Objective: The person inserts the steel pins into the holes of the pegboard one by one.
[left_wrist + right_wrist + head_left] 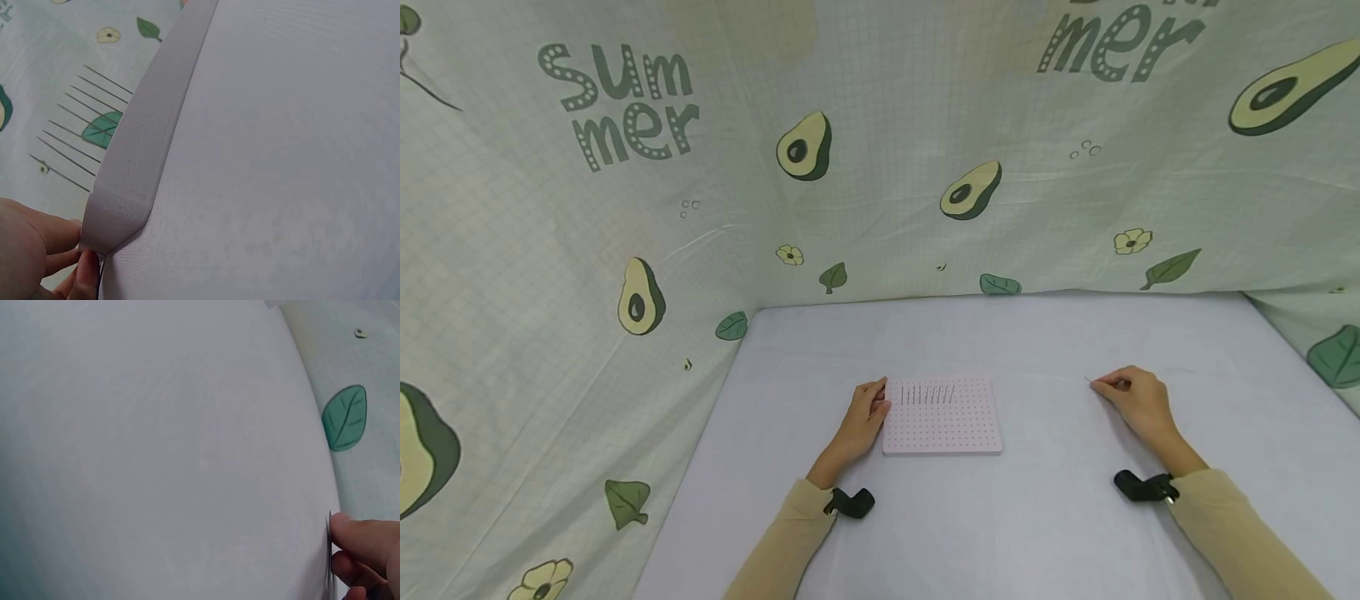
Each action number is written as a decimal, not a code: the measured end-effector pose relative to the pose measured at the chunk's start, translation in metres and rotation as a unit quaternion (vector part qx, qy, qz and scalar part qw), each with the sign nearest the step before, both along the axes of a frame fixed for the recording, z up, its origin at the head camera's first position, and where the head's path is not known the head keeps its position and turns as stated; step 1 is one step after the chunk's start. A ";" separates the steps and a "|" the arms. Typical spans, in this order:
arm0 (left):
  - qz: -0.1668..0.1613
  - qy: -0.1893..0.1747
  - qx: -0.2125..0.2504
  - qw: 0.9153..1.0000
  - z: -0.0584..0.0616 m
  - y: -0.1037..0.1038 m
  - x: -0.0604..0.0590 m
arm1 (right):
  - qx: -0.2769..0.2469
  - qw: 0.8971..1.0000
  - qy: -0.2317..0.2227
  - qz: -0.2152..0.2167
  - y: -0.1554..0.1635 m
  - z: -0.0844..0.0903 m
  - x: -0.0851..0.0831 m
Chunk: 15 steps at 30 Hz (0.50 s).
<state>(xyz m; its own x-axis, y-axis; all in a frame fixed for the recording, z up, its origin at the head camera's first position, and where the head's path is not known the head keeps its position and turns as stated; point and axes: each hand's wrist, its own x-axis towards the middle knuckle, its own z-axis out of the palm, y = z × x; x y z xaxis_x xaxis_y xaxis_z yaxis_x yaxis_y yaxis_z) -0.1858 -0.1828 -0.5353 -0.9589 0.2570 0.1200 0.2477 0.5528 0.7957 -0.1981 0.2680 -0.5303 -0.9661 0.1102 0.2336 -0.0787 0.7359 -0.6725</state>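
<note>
The head view looks forward and down over the white cloth-covered table (1045, 517). Each wrist view skims that cloth from close up; the left shares the pale pink perforated board (134, 162) with the head view (942, 417).

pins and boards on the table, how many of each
pins standing in the board: 8
pin pinched in the right hand: 1
boards with holes, left hand holding its edge: 1
total: 10
</note>
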 end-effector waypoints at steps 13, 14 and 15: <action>-0.002 -0.003 -0.002 1.000 0.000 0.000 0.001 | -0.004 1.000 0.015 0.011 -0.004 -0.002 0.003; -0.002 -0.002 -0.001 1.000 0.000 0.000 0.001 | -0.005 1.000 0.014 0.013 -0.004 -0.002 0.002; -0.003 0.001 -0.002 1.000 0.001 0.000 0.001 | -0.006 1.000 0.013 0.015 -0.005 -0.003 0.002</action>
